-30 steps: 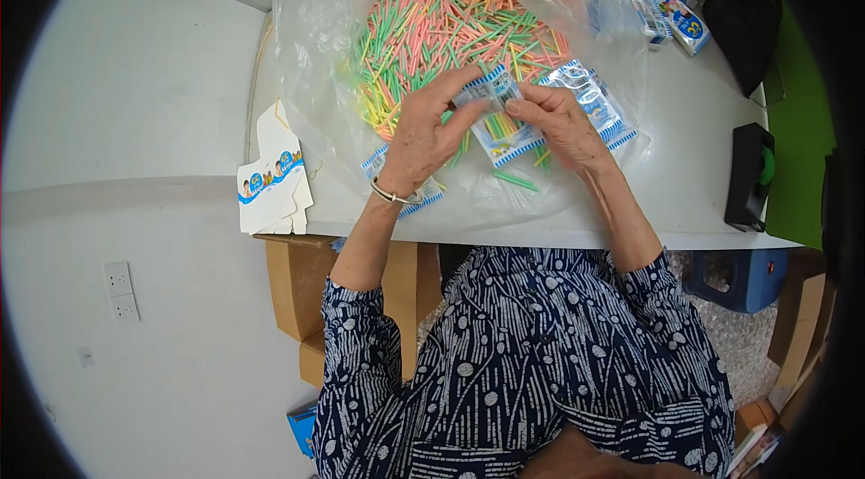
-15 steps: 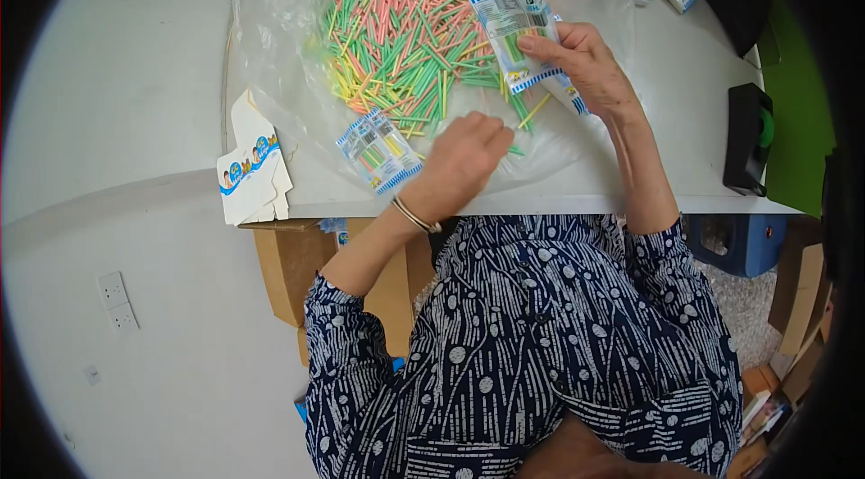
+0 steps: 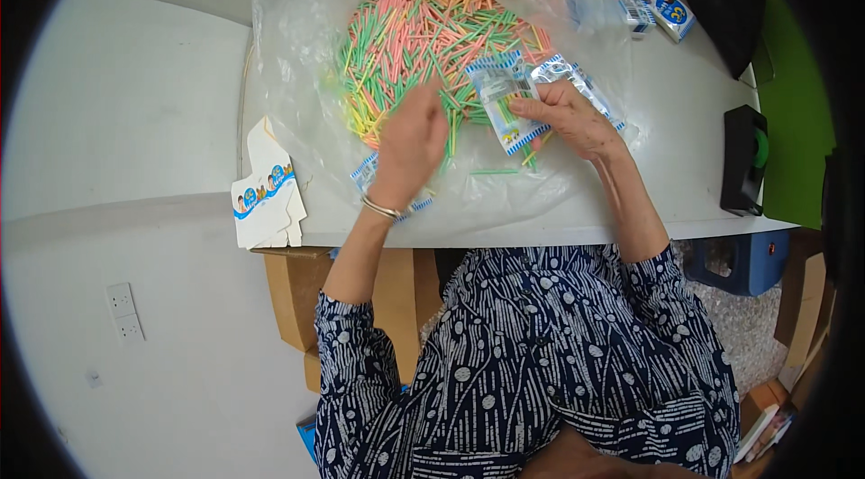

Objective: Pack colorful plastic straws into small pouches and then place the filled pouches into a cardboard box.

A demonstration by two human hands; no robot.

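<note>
My right hand (image 3: 572, 114) pinches a small clear packet (image 3: 498, 91) with blue-and-white striped ends, its thumb across the front. Green and yellow sticks show through the packet. A second packet (image 3: 590, 96) of the same kind lies behind and partly under that hand. My left hand (image 3: 410, 141), with a bangle on its wrist, is curled over the near left edge of a heap of thin pink, green, yellow and orange sticks (image 3: 423, 37). Its fingertips are hidden, so what they hold cannot be made out. Below it, another striped packet (image 3: 363, 173) is mostly covered by the hand.
The heap lies on a large clear plastic bag (image 3: 302, 55) spread over the white table (image 3: 685, 155). A flattened white carton (image 3: 268, 195) rests at the left edge. Small boxes (image 3: 667, 9), a black bag (image 3: 725, 6) and a black tape dispenser (image 3: 742, 159) stand at the right.
My left hand has moved away from my right hand, up and left onto the heap's edge, covering the lower packet. The packet in my right hand has shifted slightly down and left. The view has shifted slightly.
</note>
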